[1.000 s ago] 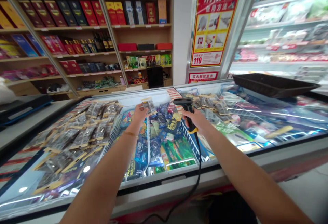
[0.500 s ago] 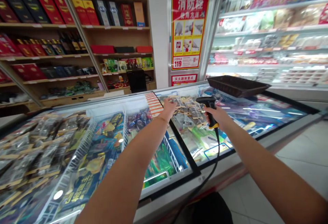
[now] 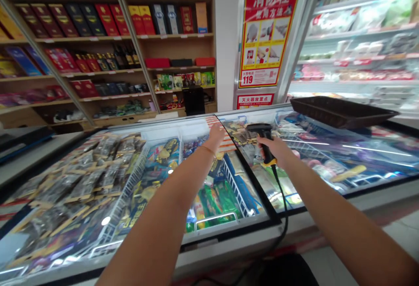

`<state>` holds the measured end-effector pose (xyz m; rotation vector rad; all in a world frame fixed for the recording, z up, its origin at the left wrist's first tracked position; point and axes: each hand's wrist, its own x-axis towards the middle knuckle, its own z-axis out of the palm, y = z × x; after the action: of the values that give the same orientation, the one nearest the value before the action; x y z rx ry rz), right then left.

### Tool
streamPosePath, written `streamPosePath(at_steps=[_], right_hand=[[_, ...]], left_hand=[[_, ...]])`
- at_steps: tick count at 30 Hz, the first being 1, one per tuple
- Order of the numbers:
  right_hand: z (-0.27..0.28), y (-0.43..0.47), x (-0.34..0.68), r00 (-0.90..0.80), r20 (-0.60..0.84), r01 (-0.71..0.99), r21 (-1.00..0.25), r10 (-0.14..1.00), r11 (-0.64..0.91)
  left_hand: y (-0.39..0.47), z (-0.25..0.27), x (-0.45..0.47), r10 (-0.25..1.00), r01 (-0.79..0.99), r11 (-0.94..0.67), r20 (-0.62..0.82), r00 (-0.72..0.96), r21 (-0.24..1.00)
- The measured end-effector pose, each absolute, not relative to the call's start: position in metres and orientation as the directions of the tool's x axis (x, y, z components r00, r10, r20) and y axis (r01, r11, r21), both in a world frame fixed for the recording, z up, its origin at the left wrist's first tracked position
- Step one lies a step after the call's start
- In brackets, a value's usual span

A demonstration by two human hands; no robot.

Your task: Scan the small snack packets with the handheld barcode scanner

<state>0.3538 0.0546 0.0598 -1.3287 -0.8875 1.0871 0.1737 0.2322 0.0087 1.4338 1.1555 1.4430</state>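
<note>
My right hand (image 3: 276, 149) is closed round the grip of a black and yellow barcode scanner (image 3: 266, 144). A black cord runs from the scanner's base down over the front edge of the chest freezer (image 3: 225, 236). Farther left, my left hand (image 3: 216, 134) reaches over the orange-and-white striped strip (image 3: 225, 143) beside the dark lid frame. Its fingers are blurred and partly hidden, so I cannot make out anything held in them. Flat clear packets with tan edges (image 3: 238, 129) lie beyond the frame, between my two hands.
Many similar packets (image 3: 98, 163) cover the left part of the freezer. White wire baskets (image 3: 235, 185) hold bagged goods inside. A dark plastic tray (image 3: 343, 113) rests at the right rear. Stocked shelves (image 3: 131, 37) and a refrigerated display (image 3: 356, 50) stand behind.
The view has turned left, so the surroundings appear farther right. My left hand has moved left from the packets to the striped strip. The scanner stays in my right hand.
</note>
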Motion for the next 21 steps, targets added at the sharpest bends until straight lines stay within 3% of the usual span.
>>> streamPosePath(at_steps=[6, 9, 12, 16, 21], right_hand=[[0.065, 0.055, 0.280, 0.180, -0.079, -0.156, -0.986, 0.980, -0.051], [0.061, 0.055, 0.245, 0.141, -0.057, -0.186, -0.982, 0.988, -0.030], [0.049, 0.054, 0.218, 0.098, -0.037, -0.213, -0.977, 0.994, -0.015], [0.025, 0.053, 0.203, 0.082, -0.068, -0.230, -0.972, 0.994, -0.047], [0.003, 0.059, 0.209, 0.048, -0.097, -0.154, -0.984, 0.994, -0.089]], left_hand=[[0.200, 0.035, 0.049, 0.939, 0.383, -0.058, 0.181, -0.293, 0.922], [0.180, 0.050, -0.014, 0.895, 0.640, 0.093, 0.217, -0.389, 0.763], [0.161, 0.064, -0.075, 0.826, 0.783, 0.205, 0.325, -0.460, 0.587], [0.143, 0.073, -0.149, 0.741, 0.844, 0.356, 0.430, -0.516, 0.401], [0.135, 0.069, -0.213, 0.697, 0.825, 0.458, 0.441, -0.565, 0.331]])
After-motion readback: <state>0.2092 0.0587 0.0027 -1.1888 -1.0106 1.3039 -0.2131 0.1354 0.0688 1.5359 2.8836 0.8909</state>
